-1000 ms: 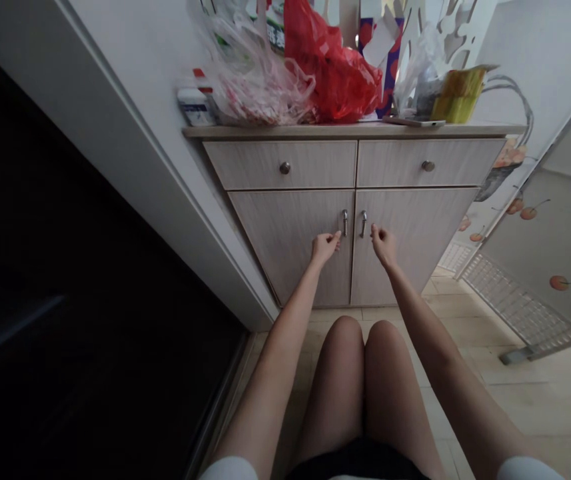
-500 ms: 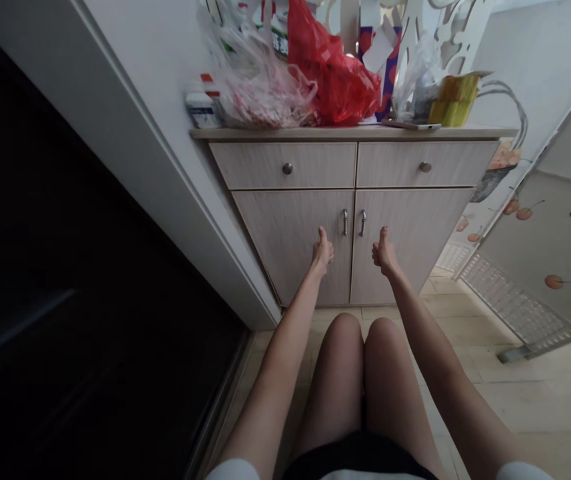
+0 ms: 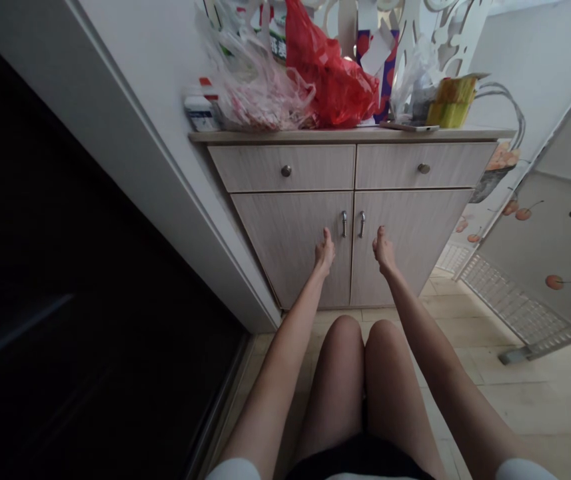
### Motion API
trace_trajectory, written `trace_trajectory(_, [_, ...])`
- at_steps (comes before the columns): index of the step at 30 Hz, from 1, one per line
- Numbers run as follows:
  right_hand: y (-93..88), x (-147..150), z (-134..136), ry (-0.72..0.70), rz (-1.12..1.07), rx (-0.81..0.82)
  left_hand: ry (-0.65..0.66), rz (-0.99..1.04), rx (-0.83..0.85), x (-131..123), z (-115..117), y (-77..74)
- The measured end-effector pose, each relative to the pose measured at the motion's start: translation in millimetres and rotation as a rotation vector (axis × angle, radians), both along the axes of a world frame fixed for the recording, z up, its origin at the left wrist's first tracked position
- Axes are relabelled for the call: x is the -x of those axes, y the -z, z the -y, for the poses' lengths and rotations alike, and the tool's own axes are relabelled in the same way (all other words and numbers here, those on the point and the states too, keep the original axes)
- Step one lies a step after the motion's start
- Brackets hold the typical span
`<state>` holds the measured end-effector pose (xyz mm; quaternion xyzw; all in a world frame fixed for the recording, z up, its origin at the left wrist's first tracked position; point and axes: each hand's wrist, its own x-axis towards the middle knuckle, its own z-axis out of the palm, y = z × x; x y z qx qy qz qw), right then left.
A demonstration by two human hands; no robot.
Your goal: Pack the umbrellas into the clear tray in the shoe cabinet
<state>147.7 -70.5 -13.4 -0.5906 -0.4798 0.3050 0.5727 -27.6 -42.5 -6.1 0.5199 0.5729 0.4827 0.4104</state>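
Observation:
My left hand (image 3: 324,251) is held out with its thumb up and its other fingers curled in, nothing visible in it. Across from it, my right hand (image 3: 383,249) makes the same thumb-up fist, also holding nothing I can see. Both are in front of a pale wood-grain cabinet (image 3: 290,260). Nearest to the left hand is the left door's metal handle (image 3: 344,224); the right door's handle (image 3: 362,225) is just above and left of my right hand. Neither hand touches a handle. Both doors are closed, as are the two drawers above them.
On the cabinet top are a clear plastic bag (image 3: 265,100), a red plastic bag (image 3: 338,83), a white bottle (image 3: 201,113), a phone (image 3: 410,126) and a yellow package (image 3: 451,101). A dark door (image 3: 65,267) is at left, and a cherry-patterned panel (image 3: 540,253) at right.
My two hands have come slightly closer together, and the left thumb has moved a little to the right. Both stay fisted with thumbs up. The view has tilted very slightly.

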Motion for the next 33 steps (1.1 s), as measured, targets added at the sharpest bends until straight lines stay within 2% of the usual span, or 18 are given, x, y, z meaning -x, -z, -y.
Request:
trace_trajectory(3, [2.6, 2.0, -26.4, 0.07, 0.123, -0.177, -0.064, -0.177, -0.137, -11.7, -18.0, 0.0])
trace_trajectory(5, [2.7, 6.2, -47.1, 0.032, 0.162, -0.217, -0.064, -0.217, -0.206, -23.8, -32.2, -1.9])
trace_trajectory(8, [4.8, 11.2, -71.7, -0.074, 0.162, -0.202, -0.002, -0.173, -0.224, -40.0, -48.8, -2.9])
trace_trajectory(10, [9.6, 11.1, -79.6, -0.114, 0.16, -0.192, 0.037, -0.145, -0.216, -44.9, -52.9, 0.0])
trace_trajectory(13, [20.5, 6.7, -77.7, -0.135, 0.148, -0.205, 0.057, -0.125, -0.222, -42.0, -47.6, 8.6])
trace_trajectory(17, [32.0, 0.5, -54.1, -0.117, 0.121, -0.285, 0.071, -0.093, -0.259, -28.8, -26.9, 21.7])
trace_trajectory(23, [34.1, -11.5, 6.9, -0.069, 0.134, -0.306, 0.071, 0.06, -0.401, -0.2, 18.5, 36.6])
trace_trajectory(28, [28.7, -28.1, 53.2, -0.07, 0.168, -0.312, 0.046, 0.18, -0.471, 31.5, 63.0, 41.4])
trace_trajectory(33, [23.9, -45.1, 89.3, -0.041, 0.271, -0.342, -0.046, 0.209, -0.481, 60.2, 103.8, 40.4])
